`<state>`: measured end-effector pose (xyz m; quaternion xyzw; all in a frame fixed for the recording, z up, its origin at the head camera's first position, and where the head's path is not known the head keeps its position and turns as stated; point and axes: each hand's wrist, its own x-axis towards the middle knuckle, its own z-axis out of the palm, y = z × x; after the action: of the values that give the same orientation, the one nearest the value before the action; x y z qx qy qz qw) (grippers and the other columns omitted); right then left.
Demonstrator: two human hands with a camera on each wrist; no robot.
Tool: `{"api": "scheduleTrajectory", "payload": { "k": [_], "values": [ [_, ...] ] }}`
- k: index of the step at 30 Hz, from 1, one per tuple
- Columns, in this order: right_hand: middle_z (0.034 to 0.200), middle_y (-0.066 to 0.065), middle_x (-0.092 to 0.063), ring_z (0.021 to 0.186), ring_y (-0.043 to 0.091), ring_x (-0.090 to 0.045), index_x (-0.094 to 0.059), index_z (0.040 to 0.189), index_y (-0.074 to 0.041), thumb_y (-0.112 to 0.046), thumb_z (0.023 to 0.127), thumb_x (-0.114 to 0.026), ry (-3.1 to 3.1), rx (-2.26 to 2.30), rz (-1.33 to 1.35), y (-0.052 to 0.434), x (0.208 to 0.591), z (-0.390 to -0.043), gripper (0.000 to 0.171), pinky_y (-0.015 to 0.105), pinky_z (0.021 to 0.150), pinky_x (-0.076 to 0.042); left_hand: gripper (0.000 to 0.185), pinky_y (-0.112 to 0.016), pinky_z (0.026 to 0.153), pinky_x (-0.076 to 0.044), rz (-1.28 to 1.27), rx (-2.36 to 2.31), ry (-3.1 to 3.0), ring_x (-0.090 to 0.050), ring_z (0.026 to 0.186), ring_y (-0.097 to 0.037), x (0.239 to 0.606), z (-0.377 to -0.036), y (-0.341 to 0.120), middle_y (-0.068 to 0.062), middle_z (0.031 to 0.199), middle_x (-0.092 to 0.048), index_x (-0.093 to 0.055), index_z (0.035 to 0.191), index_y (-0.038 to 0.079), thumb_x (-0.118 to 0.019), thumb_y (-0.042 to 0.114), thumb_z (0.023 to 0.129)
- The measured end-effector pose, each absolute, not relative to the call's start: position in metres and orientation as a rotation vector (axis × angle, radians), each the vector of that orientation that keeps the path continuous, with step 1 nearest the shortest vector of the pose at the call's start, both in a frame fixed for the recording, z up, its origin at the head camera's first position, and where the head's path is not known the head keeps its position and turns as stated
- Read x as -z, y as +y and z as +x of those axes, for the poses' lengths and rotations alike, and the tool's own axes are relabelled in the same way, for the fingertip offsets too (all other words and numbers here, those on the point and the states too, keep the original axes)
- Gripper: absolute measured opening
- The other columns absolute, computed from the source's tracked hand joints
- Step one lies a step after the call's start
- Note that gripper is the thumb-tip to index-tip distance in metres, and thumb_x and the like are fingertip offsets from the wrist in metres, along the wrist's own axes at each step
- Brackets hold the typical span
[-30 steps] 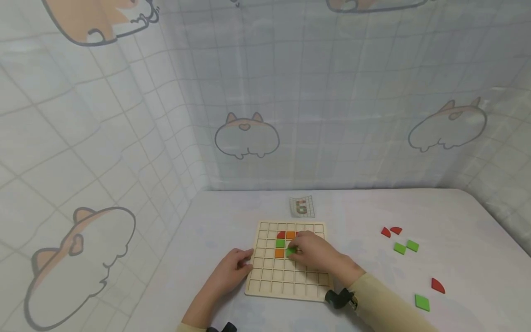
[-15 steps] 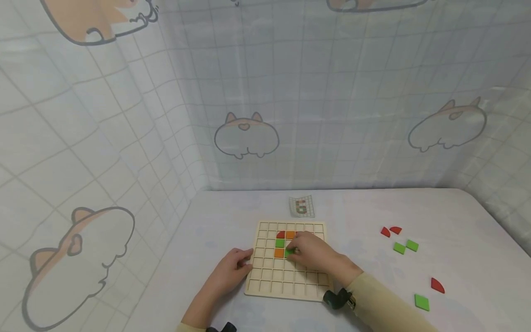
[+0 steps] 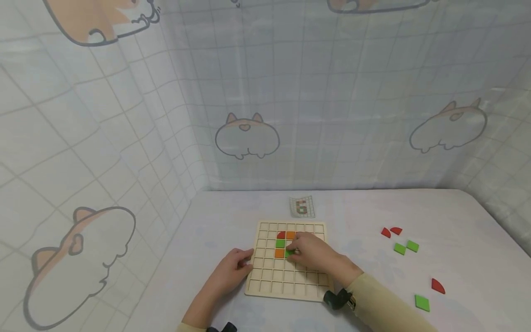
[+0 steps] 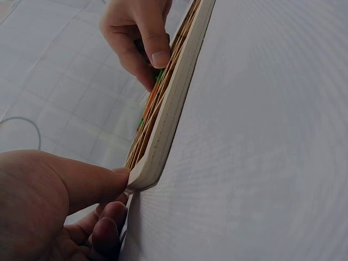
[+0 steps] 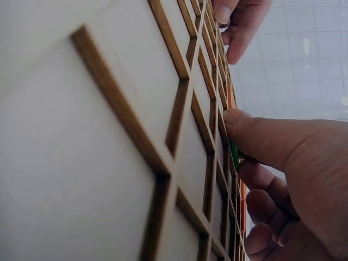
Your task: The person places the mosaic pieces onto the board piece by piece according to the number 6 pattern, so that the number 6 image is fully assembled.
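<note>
A wooden grid board [image 3: 271, 287] lies on the table with its raised lines dividing it into square cells. My left hand [image 3: 229, 272] holds the board's left edge, thumb against the rim and fingers bent beside it in the left wrist view. Over the middle of the board, my right hand [image 3: 313, 252] pinches a green square tile [image 3: 288, 253] at a cell just right of an orange tile [image 3: 280, 253]. Above that orange tile sit a green tile [image 3: 280, 243], a red quarter-circle tile [image 3: 281, 235] and another orange tile [image 3: 291, 235]. The right hand covers cells behind it.
Behind the board lies a small pattern card [image 3: 302, 207] with a grid and a coloured figure. Loose to the right are red quarter-circles [image 3: 438, 286] and green squares [image 3: 422, 303], several in all. A printed curtain [image 3: 323, 138] surrounds the table [image 3: 352, 207].
My right fingers have shifted very slightly left with the green square tile at the same cell. The left hand, the board and the loose tiles stay where they were.
</note>
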<state>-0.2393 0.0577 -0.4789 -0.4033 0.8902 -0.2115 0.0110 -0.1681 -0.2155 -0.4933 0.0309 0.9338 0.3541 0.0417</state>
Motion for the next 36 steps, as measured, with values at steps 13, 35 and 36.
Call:
{"api": "scheduleTrajectory", "payload": {
  "k": [13, 35, 36],
  "values": [
    [0.096, -0.005, -0.064, 0.086, 0.007, -0.054, -0.076, 0.112, -0.011, -0.032, 0.087, -0.078, 2.828, 0.659, -1.284, 0.069, 0.479, -0.239, 0.033, 0.028, 0.077, -0.048, 0.047, -0.029, 0.073, -0.045, 0.071, -1.067, 2.859, -0.050, 0.086, -0.014, 0.492, -0.167, -0.213, 0.002, 0.102, -0.055, -0.060, 0.136, 0.008, -0.071, 0.018, 0.091],
    [0.105, 0.000, -0.066, 0.095, 0.014, -0.058, -0.074, 0.115, -0.009, -0.026, 0.087, -0.078, 2.877, 0.739, -1.019, 0.109, 0.467, -0.232, 0.033, 0.037, 0.084, -0.049, 0.047, -0.030, 0.073, -0.046, 0.062, -1.062, 2.866, -0.050, 0.086, -0.013, 0.493, -0.167, -0.213, 0.002, 0.103, -0.056, -0.060, 0.136, 0.008, -0.071, 0.017, 0.091],
    [0.105, 0.000, -0.066, 0.096, 0.014, -0.057, -0.074, 0.115, -0.009, -0.026, 0.087, -0.077, 2.883, 0.734, -0.997, 0.111, 0.467, -0.232, 0.033, 0.037, 0.084, -0.049, 0.047, -0.030, 0.073, -0.046, 0.066, -1.063, 2.867, -0.050, 0.086, -0.014, 0.494, -0.167, -0.213, 0.002, 0.102, -0.056, -0.060, 0.136, 0.008, -0.071, 0.017, 0.091]
  ]
}}
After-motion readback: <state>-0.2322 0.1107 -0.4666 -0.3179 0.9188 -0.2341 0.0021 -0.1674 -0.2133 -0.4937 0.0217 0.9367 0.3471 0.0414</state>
